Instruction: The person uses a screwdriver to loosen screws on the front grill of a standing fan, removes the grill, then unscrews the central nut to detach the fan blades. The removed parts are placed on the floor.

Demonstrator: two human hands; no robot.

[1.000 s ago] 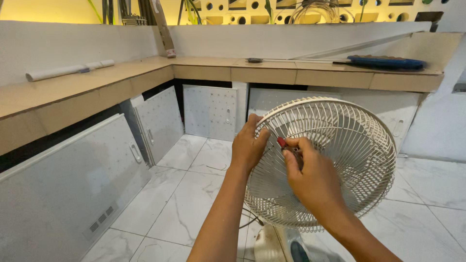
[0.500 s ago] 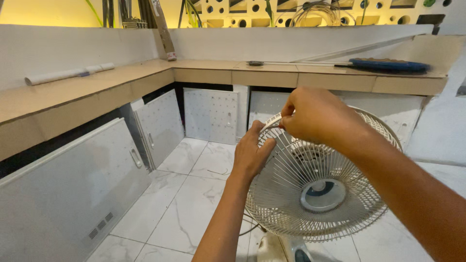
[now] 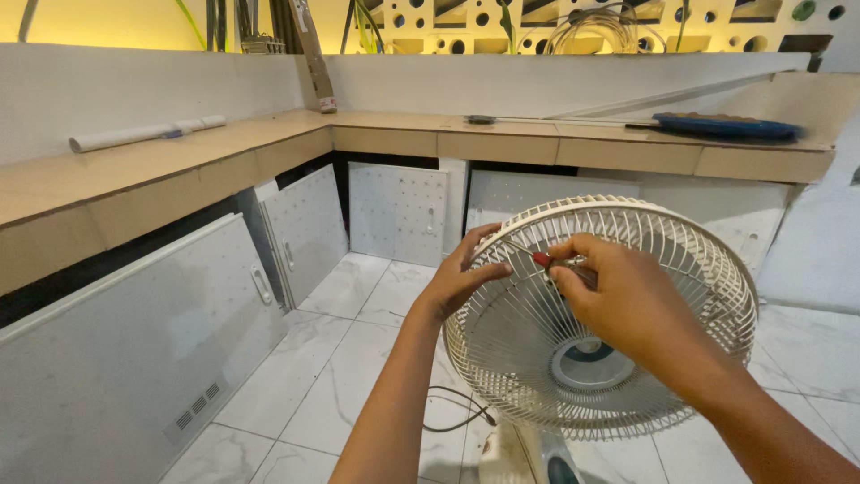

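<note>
White marble-look floor tiles [image 3: 358, 358] run under everything. Tan L-shaped tabletop [image 3: 224, 148] wraps the corner behind the fan, with loose grey perforated door panels [image 3: 125, 341] leaning below it. Blue flat object [image 3: 726, 124] lies on the tabletop up and right of the fan; white rolled tube [image 3: 148, 134] lies on it far left of the fan.

Fan [image 3: 600, 314]: off-white wire guard, front face tilted up toward camera, blue-grey hub visible behind the ribs at lower centre. Stands on the floor on its own base, base mostly cut off at the bottom edge. Dark cable [image 3: 457, 408] loops on the tiles at the fan's lower left.

Left hand [image 3: 461, 273]: on the fan's upper-left rim, grip closed on the guard ring, thumb on the front ribs and fingers curled behind.

Right hand [image 3: 627, 300]: in front of the fan's upper-centre ribs, grip pinched narrow round a screwdriver [image 3: 545, 261]. Red handle end pokes out past thumb and forefinger; thin shaft runs up-left to the rim just beside the left thumb. Cannot tell whether the tip is seated on a fastener.
</note>
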